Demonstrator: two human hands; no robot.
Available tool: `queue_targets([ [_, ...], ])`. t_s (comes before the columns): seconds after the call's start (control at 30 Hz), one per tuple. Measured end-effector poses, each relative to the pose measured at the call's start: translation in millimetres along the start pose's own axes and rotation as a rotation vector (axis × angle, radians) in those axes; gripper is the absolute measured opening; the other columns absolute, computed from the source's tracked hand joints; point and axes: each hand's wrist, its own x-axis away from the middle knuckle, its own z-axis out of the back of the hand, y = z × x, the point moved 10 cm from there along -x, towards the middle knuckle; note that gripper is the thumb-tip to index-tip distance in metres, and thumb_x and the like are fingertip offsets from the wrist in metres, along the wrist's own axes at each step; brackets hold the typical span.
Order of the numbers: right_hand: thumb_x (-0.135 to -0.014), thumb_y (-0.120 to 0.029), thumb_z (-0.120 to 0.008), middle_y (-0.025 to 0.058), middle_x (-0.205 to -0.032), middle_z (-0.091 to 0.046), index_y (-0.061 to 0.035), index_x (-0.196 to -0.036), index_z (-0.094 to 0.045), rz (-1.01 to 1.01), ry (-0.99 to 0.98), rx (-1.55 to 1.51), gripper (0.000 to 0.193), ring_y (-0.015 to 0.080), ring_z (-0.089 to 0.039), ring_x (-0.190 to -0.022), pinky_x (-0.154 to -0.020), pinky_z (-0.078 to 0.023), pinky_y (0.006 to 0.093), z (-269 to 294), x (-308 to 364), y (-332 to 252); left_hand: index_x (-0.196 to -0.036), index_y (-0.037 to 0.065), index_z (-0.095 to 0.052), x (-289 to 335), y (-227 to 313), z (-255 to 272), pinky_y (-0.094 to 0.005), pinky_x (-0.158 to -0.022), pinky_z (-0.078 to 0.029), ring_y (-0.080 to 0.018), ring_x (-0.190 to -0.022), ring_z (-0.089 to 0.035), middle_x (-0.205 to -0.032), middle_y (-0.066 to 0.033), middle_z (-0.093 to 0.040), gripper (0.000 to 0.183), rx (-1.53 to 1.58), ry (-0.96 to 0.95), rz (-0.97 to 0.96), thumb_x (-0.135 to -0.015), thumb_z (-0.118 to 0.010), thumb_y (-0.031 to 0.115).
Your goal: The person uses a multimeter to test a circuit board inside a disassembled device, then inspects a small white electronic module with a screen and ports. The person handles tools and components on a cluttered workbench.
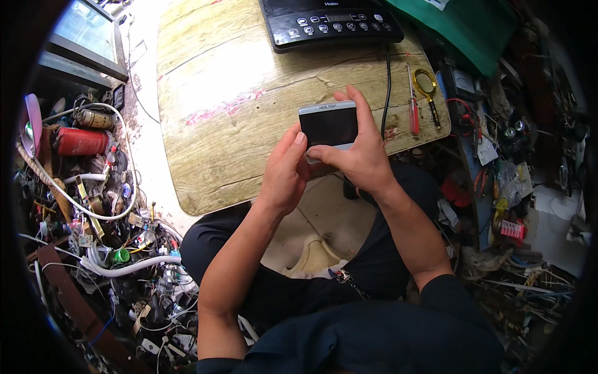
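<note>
Both my hands hold a small rectangular device [329,124] with a dark screen and a silver-grey frame, at the near edge of the wood-patterned table [249,149]. My left hand [287,165] grips its lower left side, thumb along the edge. Around the right side goes my right hand [364,149], its fingers behind and its thumb lying across the lower front. The device's back is hidden. To the right on the table lie a red-handled screwdriver [413,112] and a gold-rimmed magnifying glass [426,84] with a black handle.
A black induction cooker [330,26] stands at the table's far side, its black cable [389,81] running toward me. Green cloth [461,31] hangs at the far right. Cables and parts clutter the left, beside a red cylinder [81,142]. A multimeter [462,80] sits right of the table.
</note>
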Motion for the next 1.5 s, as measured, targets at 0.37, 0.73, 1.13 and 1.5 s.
queue_targets([
  [0.37,-0.107,-0.024,-0.059,0.0115,-0.105,-0.075,0.0005,-0.12,-0.065,0.019,0.212,0.058,0.028,0.0185,-0.07,-0.098,-0.086,-0.054,0.0309,26.4,-6.8,5.7,-0.156,0.004,-0.034,1.6,-7.0,-5.6,-0.0476,-0.11,-0.049,-0.0243,-0.132,-0.057,-0.147,-0.0128,-0.053,0.049,0.024,-0.036,0.019,-0.114,-0.034,0.029],
  [0.73,-0.108,-0.021,-0.057,0.0103,-0.107,-0.072,0.003,-0.131,-0.059,-0.091,0.098,-0.151,0.033,0.0143,-0.067,-0.1,-0.09,-0.054,0.0292,17.6,-9.7,18.3,-0.148,0.001,-0.042,-0.7,-6.3,6.5,-0.0509,-0.103,-0.055,-0.0274,-0.128,-0.061,-0.142,-0.0145,-0.056,0.052,0.025,-0.008,0.03,-0.112,-0.039,0.038],
  [1.13,-0.066,-0.029,-0.098,0.0183,-0.116,-0.068,-0.0007,-0.149,-0.039,0.033,0.071,0.164,0.105,0.0283,-0.069,-0.105,-0.092,-0.055,0.0376,5.7,-2.4,-2.6,-0.156,0.003,-0.033,-2.6,-8.2,1.1,-0.0482,-0.11,-0.049,-0.0274,-0.133,-0.058,-0.151,-0.017,-0.05,0.077,0.025,-0.027,0.027,-0.109,-0.021,0.063],
  [1.5,-0.073,-0.041,-0.094,0.0212,-0.106,-0.072,0.0027,-0.133,-0.052,-0.099,0.15,0.244,0.085,0.0303,-0.073,-0.095,-0.081,-0.057,0.0371,29.0,-6.3,10.7,-0.161,0.004,-0.024,3.4,-13.6,-11.5,-0.0423,-0.116,-0.042,-0.0237,-0.14,-0.051,-0.156,-0.0142,-0.046,0.105,-0.12,-0.1,0.025,-0.095,-0.019,0.086],
])
